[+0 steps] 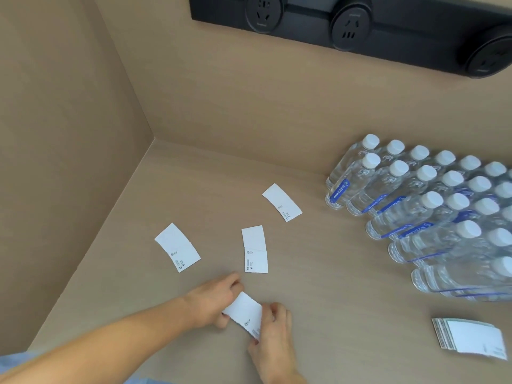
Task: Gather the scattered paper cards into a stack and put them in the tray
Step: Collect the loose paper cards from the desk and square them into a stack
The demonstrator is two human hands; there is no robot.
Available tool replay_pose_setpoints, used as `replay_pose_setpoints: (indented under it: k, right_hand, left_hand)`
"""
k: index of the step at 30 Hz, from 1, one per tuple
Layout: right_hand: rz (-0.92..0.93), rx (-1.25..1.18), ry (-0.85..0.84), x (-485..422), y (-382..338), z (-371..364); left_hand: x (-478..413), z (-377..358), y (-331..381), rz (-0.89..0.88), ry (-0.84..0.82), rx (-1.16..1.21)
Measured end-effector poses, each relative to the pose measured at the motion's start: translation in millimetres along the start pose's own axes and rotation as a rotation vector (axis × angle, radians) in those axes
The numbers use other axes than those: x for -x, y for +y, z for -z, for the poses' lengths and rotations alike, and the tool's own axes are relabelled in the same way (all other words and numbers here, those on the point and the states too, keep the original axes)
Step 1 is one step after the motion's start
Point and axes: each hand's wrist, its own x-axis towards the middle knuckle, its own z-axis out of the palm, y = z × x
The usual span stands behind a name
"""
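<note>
Head view shows the gathering barely under way. Both hands pinch one card point(243, 314) low on the table point(332, 259) — the left hand point(213, 303) grips its near-left end, the right hand point(273, 328) its lower right edge. Whether that is a single card or a few together, I cannot tell.

Still loose on the table: a left card point(177, 247), a far card point(282, 202), and a middle pair point(255, 249) that overlap one another, just above the hands. All lie flat, well apart from each other.

At the lower right sits a thick stack point(468, 340) of like cards, blurred — no tray is plainly visible, so I cannot say whether it rests in one. Rows of bottles point(424, 206) fill the right side. By my reckoning most of the collecting and the final placement remain.
</note>
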Motion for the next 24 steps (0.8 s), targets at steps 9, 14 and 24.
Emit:
replay_pose_setpoints:
  k: [9, 14, 24]
  right_hand:
    - [0.135, 0.122, -0.073, -22, 31, 32]
    - [0.211, 0.201, -0.102, -29, 37, 40]
    - [0.278, 0.206, -0.092, -26, 41, 45]
  left_hand:
    - [15, -26, 34, 0.258, 0.227, 0.358]
    - [17, -33, 47, 0.325, 0.236, 0.379]
    - [17, -37, 52, 0.368, 0.239, 0.338]
